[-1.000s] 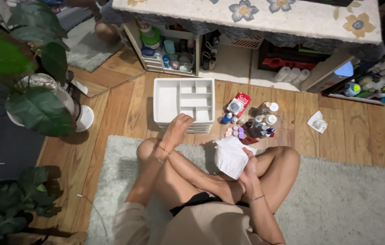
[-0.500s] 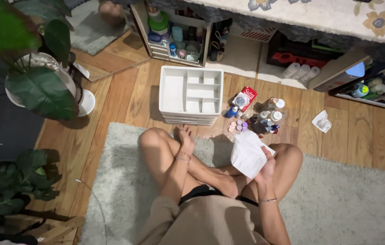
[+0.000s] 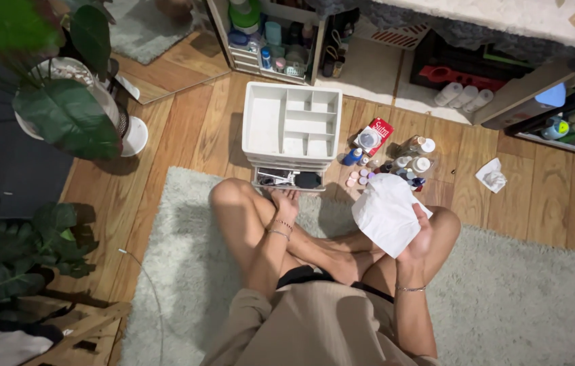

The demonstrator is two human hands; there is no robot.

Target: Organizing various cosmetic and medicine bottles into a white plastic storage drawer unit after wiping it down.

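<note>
My left hand (image 3: 286,202) rests at the front of the white organiser (image 3: 292,125), on the pulled-out drawer (image 3: 289,179); the fingers curl over its front edge, though I cannot tell whether that grip is really clenched or merely resting there. My right hand (image 3: 418,237) has a firm grip on a white wipe (image 3: 386,213), held up open above my right knee. The organiser sits on the wooden floor (image 3: 545,203) at twelve o'clock from my crossed legs, its top compartments bare and white, which I judge means the emptying is done. The drawer stands part open with a few dark things inside, so I reckon it is untouched by the wipe. At one o'clock from me, just beside the organiser, the small bottles and jars (image 3: 396,166) and a red packet (image 3: 374,135) wait in a cluster, none yet back in the compartments. A crumpled tissue (image 3: 491,176) lies further out at two o'clock.
</note>
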